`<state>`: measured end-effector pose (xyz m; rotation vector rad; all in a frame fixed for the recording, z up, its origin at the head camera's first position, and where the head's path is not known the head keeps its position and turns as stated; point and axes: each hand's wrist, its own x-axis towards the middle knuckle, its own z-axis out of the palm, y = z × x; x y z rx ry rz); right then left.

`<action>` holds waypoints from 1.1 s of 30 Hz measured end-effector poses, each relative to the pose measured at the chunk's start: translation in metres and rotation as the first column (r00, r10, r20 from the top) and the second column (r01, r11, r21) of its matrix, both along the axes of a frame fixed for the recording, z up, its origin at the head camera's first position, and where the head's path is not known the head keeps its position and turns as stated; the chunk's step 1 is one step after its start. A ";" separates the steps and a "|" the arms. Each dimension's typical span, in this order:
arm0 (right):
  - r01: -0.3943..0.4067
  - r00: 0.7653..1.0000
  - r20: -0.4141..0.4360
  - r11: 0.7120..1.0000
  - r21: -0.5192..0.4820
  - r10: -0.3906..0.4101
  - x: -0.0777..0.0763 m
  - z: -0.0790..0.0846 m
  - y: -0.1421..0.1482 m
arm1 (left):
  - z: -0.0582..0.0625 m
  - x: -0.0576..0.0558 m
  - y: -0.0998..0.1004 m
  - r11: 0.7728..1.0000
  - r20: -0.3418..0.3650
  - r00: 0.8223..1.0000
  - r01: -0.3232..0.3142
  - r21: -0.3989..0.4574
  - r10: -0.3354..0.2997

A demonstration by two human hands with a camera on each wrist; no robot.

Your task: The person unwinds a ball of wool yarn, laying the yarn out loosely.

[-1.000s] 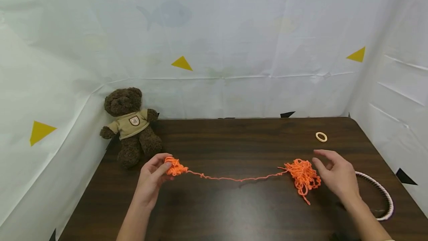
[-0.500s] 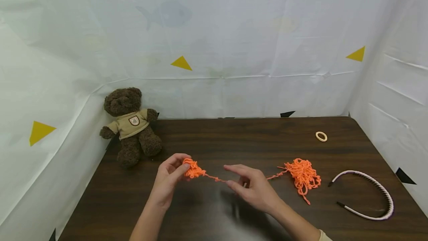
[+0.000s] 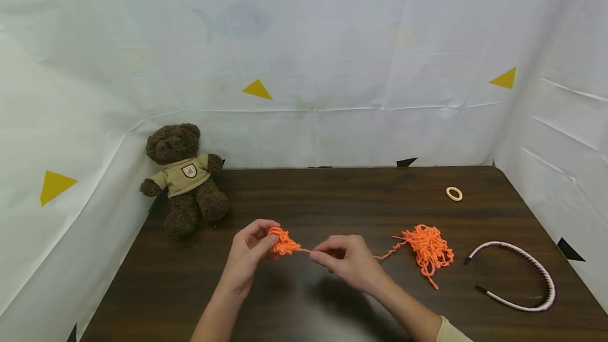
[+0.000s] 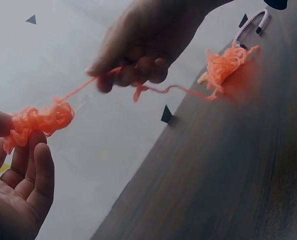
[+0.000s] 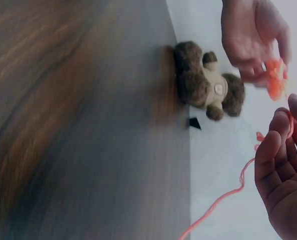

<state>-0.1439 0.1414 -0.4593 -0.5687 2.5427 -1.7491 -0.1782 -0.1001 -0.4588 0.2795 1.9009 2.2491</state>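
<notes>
My left hand (image 3: 248, 255) pinches a small bunch of orange yarn (image 3: 283, 243) between thumb and fingers, held above the table. A short strand runs from that bunch to my right hand (image 3: 350, 260), whose thumb and forefinger pinch it. In the left wrist view the strand (image 4: 79, 90) looks taut between the hands. Beyond the right hand the yarn hangs slack (image 5: 223, 196) and leads to a larger tangled orange pile (image 3: 429, 247) lying on the table at the right.
A brown teddy bear (image 3: 182, 178) in a beige shirt sits at the table's back left. A pale ring (image 3: 454, 193) lies at the back right, and a white headband (image 3: 546, 274) near the right edge. White sheeting (image 3: 332, 57) hangs around the dark wooden table (image 3: 304, 194).
My right hand has come left from beside the larger pile and now pinches the strand. My left hand has moved right with its bunch of yarn. The larger pile stays put.
</notes>
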 end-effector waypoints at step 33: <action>0.489 0.872 -0.129 0.824 0.285 -0.473 0.011 0.009 0.199 | 0.007 -0.025 -0.061 0.977 0.043 0.981 -0.192 0.095 0.188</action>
